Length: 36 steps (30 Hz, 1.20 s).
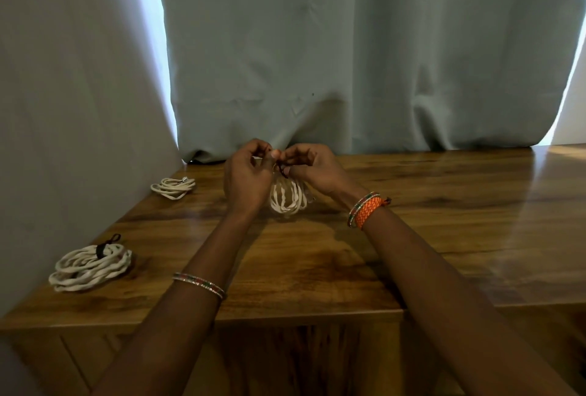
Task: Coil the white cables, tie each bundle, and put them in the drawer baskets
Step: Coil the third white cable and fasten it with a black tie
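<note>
Above the wooden table [444, 221], your left hand [245, 178] and right hand [312, 168] both pinch a dark tie [283, 170] atop a hanging white cable coil [288, 197]. 2 more coils lie left: tied bundle [90, 264], far bundle [172, 188].

Glossy wooden table [444, 237] set against a pale grey-green curtain [348, 46], daylight glaring at both curtain edges, plain wall [63, 78] at left.
</note>
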Each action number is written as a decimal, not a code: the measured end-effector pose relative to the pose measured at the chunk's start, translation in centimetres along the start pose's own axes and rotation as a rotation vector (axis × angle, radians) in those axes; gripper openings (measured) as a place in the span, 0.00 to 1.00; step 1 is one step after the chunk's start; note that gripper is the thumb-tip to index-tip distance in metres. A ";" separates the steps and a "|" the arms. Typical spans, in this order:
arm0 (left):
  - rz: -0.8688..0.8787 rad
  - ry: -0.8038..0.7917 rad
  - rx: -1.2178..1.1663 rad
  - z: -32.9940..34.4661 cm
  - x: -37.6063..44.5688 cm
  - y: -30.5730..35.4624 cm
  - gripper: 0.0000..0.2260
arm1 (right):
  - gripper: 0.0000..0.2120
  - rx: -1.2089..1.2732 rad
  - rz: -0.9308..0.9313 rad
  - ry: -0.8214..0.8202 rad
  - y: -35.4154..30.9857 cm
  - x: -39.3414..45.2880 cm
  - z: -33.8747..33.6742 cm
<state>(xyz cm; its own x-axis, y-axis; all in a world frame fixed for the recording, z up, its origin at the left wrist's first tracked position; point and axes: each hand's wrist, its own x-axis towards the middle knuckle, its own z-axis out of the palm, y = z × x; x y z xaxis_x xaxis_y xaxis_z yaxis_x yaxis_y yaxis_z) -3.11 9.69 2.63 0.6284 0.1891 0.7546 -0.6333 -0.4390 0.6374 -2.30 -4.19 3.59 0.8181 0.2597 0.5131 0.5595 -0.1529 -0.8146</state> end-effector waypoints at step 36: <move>0.021 0.196 -0.184 -0.4 0.2 0.4 0.08 | 0.07 -0.737 -0.192 0.080 1.6 -1.1 2.1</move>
<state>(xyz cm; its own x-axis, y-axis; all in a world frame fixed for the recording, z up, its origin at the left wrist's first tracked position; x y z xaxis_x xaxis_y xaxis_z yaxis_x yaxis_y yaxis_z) -3.38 9.88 3.12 0.5260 0.3562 0.7723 -0.7277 -0.2814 0.6255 -2.61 -2.70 1.15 0.6888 0.2807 0.6684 0.6144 -0.7155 -0.3326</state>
